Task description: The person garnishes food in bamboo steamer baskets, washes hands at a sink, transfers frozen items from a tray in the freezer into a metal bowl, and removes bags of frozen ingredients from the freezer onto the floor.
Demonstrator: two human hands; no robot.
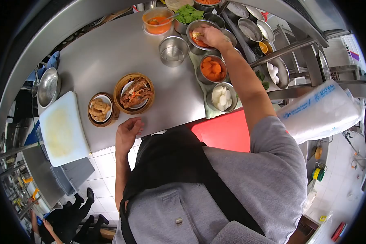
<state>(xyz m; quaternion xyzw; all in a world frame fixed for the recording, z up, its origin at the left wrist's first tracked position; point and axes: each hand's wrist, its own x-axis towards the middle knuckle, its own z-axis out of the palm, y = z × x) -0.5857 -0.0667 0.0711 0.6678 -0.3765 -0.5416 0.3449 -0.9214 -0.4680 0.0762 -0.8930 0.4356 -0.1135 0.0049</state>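
Observation:
My right hand [210, 35] reaches into a metal bowl [189, 30] of orange shreds [198, 40]. Its fingers are bunched together on the shreds, their tips partly hidden. My left hand [127, 132] rests by the front edge of the steel counter [105, 53], fingers curled in, with nothing visible in them. Just beyond it stands a bamboo steamer [150, 97] with a dish of brown sauced chicken feet [136, 94] topped with a few orange shreds. A smaller steamer [94, 118] to its left holds pale golden pieces [99, 110].
Near my right arm are metal tubs of carrot slices [212, 70] and white pieces [221, 98], plus an empty metal pot [173, 52]. Orange sauce [157, 25] and green leaves [188, 14] stand behind. A white cutting board [64, 129] overhangs the left edge. Other people's legs [83, 203] show lower left.

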